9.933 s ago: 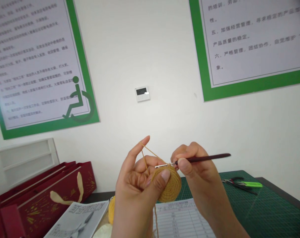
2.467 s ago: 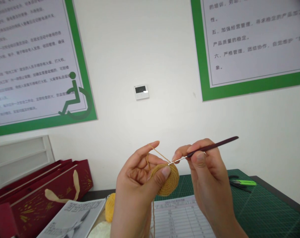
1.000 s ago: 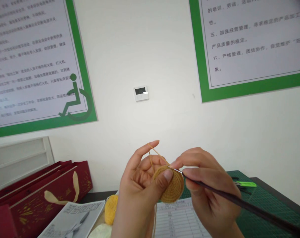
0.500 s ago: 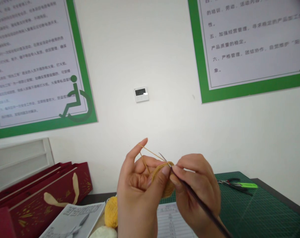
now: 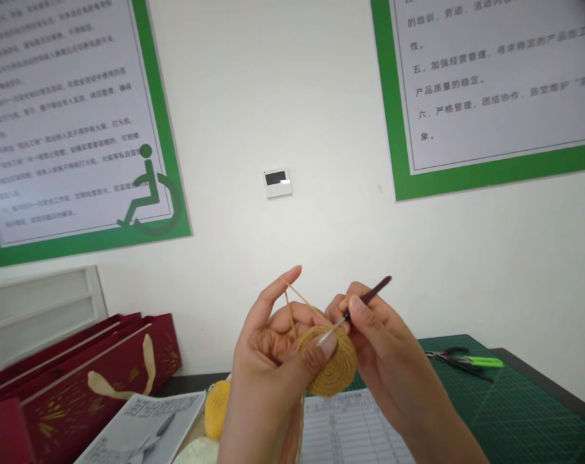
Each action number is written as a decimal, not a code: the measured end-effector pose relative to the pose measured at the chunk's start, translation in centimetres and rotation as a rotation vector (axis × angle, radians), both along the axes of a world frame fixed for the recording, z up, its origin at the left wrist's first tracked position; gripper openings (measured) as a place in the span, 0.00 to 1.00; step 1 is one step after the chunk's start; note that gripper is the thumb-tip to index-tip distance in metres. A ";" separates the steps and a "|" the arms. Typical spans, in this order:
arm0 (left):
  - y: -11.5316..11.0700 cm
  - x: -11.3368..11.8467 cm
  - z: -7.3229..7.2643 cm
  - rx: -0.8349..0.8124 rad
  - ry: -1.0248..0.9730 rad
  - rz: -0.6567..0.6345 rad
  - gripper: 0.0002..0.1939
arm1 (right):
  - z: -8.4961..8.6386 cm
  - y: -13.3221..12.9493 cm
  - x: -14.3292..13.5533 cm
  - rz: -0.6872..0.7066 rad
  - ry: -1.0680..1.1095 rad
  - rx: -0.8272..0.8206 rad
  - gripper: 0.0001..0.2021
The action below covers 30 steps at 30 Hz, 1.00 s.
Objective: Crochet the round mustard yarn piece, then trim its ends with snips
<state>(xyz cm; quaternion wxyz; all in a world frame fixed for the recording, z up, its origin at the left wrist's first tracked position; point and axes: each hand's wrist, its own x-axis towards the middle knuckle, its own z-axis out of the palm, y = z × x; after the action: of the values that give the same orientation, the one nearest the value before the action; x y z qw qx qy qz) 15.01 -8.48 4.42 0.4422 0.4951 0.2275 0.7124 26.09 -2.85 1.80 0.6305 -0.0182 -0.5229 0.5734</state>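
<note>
A round mustard crochet piece (image 5: 338, 368) is pinched between the thumb and fingers of my left hand (image 5: 278, 361). Yarn of the same colour loops over the raised left index finger and runs down to the top edge of the piece. My right hand (image 5: 384, 341) grips a crochet hook (image 5: 377, 289) with a dark handle, which points up and to the right. The hook's metal end meets the top edge of the piece, beside my left thumb; its very tip is too small to make out.
Dark red gift bags (image 5: 128, 367) stand at the left, near a printed sheet (image 5: 147, 428) and a yellow yarn ball (image 5: 217, 409). Pliers (image 5: 459, 361) and a bright green tool (image 5: 486, 362) lie on the green cutting mat (image 5: 509, 406). A printed form (image 5: 350, 432) lies below my hands.
The hook's handle has swung from pointing down right to pointing up right as my right hand turned. More of the round piece's face shows, and my left hand has shifted slightly right.
</note>
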 end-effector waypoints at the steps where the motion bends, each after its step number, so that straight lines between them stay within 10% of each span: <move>1: 0.0 0.1 0.0 0.002 0.000 0.004 0.37 | -0.1 0.0 -0.2 -0.028 0.019 0.044 0.15; 5: 0.0 0.4 -0.2 0.006 -0.020 0.091 0.39 | -0.7 0.4 0.1 -0.562 0.007 0.479 0.04; 8: 0.0 0.3 -0.3 0.004 -0.040 0.058 0.37 | -1.1 0.6 0.7 -1.100 -0.057 0.890 0.15; 10: 0.1 0.0 -0.5 -0.038 -0.053 -0.076 0.35 | -1.4 0.6 0.6 -1.186 -0.030 0.990 0.18; 15: 0.3 -0.7 -0.5 -0.107 -0.084 -0.327 0.30 | -1.6 -0.2 -0.8 -0.638 0.204 0.614 0.06; 25: 0.7 -1.4 -0.5 -0.029 0.016 -0.259 0.28 | 0.1 -1.1 -0.6 -0.019 0.207 0.076 0.18; 30: 0.4 -0.5 -0.3 -0.001 0.095 0.029 0.24 | -0.4 -0.9 -1.1 -0.135 0.154 0.045 0.09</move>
<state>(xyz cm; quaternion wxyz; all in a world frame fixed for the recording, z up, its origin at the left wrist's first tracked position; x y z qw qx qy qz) 14.56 -8.07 4.13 0.4207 0.5248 0.2558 0.6944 24.99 -3.70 1.39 0.7063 0.0048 -0.4831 0.5174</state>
